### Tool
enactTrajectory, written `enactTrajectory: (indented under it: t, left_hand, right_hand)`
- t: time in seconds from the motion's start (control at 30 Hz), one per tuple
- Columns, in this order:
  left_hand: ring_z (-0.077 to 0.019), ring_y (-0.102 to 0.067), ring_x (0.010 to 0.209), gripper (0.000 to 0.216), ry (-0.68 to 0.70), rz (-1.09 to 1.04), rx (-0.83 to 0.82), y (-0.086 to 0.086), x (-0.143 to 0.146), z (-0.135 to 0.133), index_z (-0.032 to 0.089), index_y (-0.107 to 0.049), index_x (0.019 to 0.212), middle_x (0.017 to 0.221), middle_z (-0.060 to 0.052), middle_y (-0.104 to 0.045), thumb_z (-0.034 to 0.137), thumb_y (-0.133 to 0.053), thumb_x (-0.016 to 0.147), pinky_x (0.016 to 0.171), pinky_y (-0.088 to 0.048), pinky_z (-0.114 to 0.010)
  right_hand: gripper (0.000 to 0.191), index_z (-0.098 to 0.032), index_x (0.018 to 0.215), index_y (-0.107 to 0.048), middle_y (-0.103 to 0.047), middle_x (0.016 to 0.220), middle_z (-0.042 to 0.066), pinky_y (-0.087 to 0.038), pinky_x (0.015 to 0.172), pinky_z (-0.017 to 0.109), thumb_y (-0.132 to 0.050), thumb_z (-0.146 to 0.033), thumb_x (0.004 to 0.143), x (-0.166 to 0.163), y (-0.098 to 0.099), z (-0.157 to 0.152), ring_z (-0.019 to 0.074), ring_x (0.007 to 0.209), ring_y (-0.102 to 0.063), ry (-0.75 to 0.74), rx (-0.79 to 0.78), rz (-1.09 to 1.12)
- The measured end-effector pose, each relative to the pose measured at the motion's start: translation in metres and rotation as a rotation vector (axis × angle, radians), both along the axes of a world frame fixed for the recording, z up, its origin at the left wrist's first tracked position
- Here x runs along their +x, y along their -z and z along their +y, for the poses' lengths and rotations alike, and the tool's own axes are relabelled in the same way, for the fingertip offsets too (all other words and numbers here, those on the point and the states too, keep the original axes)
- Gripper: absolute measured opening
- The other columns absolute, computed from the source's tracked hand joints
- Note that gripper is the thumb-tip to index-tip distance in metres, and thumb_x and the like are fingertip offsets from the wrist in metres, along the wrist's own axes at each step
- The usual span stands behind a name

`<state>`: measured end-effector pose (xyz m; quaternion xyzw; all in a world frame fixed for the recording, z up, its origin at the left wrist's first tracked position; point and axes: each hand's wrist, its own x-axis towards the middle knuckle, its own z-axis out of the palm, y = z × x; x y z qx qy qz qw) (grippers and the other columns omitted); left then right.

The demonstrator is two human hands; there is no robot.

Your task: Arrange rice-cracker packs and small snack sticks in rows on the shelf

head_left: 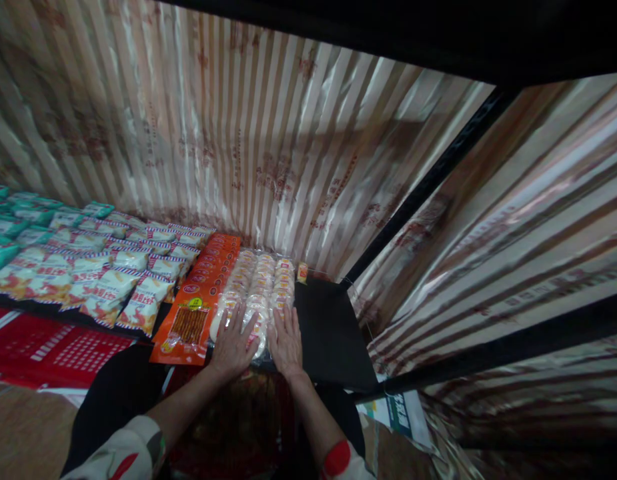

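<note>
Both hands are lying flat with fingers spread, left hand point(233, 347) and right hand point(287, 341), pressing on the near end of a clear pack of round white rice crackers point(258, 283) sitting on the black shelf point(333, 333), just beside an orange snack pack point(198, 300).

Both hands lay flat on a clear packet of round pale cakes point(258, 287) near the middle of the black shelf point(333, 333). The left hand point(233, 347) pressed the packet's near end with fingers point(238, 317) spread, and the right hand point(286, 341) rested just beside it at three o'clock, touching the packet's near right corner. An orange snack packet point(198, 303) lay touching the cakes at nine o'clock. Farther toward nine o'clock, rows of white and red snack bags point(103, 273) overlapped one another, with green packets point(18, 213) beyond them at ten o'clock. A striped foil backing point(268, 133) rose behind the shelf at twelve o'clock.
</note>
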<state>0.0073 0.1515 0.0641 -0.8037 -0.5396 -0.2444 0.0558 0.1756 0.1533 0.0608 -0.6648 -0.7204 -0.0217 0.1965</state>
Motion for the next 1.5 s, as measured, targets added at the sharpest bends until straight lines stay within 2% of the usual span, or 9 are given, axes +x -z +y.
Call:
enactTrajectory:
  t: [0.4,0.67,0.87,1.07,1.27,1.5]
  left_hand:
    - [-0.0275,-0.033,0.136,0.056,-0.001,0.003,-0.008,0.004,0.001,0.002,0.027,-0.041,0.139,0.145,-0.009,-0.040,0.047,-0.043,0.087,0.112,-0.021,-0.047]
    - [-0.0284,-0.033,0.136,0.055,-0.008,0.010,0.007,0.006,0.003,0.002,0.025,-0.044,0.137,0.144,-0.010,-0.041,0.047,-0.043,0.087,0.113,-0.018,-0.046]
    - [-0.0301,-0.038,0.133,0.053,-0.024,-0.008,0.101,0.009,0.006,0.004,0.024,-0.049,0.134,0.141,-0.012,-0.045,0.046,-0.047,0.085,0.111,-0.020,-0.047]
    - [-0.0310,-0.034,0.135,0.053,-0.010,-0.006,0.163,0.006,0.002,0.006,0.019,-0.050,0.133,0.142,-0.015,-0.043,0.039,-0.049,0.084,0.110,-0.022,-0.047]
    - [-0.0330,-0.034,0.135,0.053,-0.073,-0.029,0.146,0.006,-0.001,0.012,0.017,-0.053,0.130,0.143,-0.016,-0.042,0.035,-0.051,0.081,0.109,-0.024,-0.050]
    - [-0.0310,-0.029,0.137,0.052,-0.059,-0.059,0.106,0.010,0.003,0.013,0.016,-0.052,0.130,0.144,-0.013,-0.042,0.035,-0.050,0.082,0.111,-0.023,-0.049]
  right_hand:
    - [0.048,-0.019,0.140,-0.040,-0.027,0.152,0.008,-0.019,0.113,0.043,-0.028,-0.033,0.095,-0.001,0.000,0.004,0.0233,0.142,-0.015,0.047,-0.026,-0.055]
    - [0.048,-0.017,0.139,-0.043,-0.032,0.150,0.010,-0.022,0.112,0.043,-0.031,-0.033,0.095,-0.003,0.000,0.005,0.0252,0.141,-0.018,0.045,-0.010,-0.103]
    - [0.046,-0.019,0.137,-0.045,-0.035,0.149,0.008,-0.025,0.110,0.042,-0.033,-0.033,0.095,-0.002,0.005,0.006,0.0244,0.140,-0.022,0.051,0.060,-0.094]
    - [0.047,-0.019,0.139,-0.042,-0.032,0.150,0.008,-0.022,0.111,0.044,-0.033,-0.032,0.094,0.005,0.003,0.007,0.0243,0.140,-0.023,0.038,0.099,-0.132]
    - [0.048,-0.023,0.142,-0.037,-0.028,0.152,0.006,-0.022,0.111,0.043,-0.033,-0.034,0.095,0.011,-0.008,0.020,0.0244,0.142,-0.018,0.041,0.022,-0.133]
    - [0.048,-0.017,0.139,-0.043,-0.035,0.148,0.011,-0.027,0.110,0.040,-0.033,-0.034,0.095,0.013,0.000,0.030,0.0258,0.141,-0.021,-0.032,0.023,-0.106]
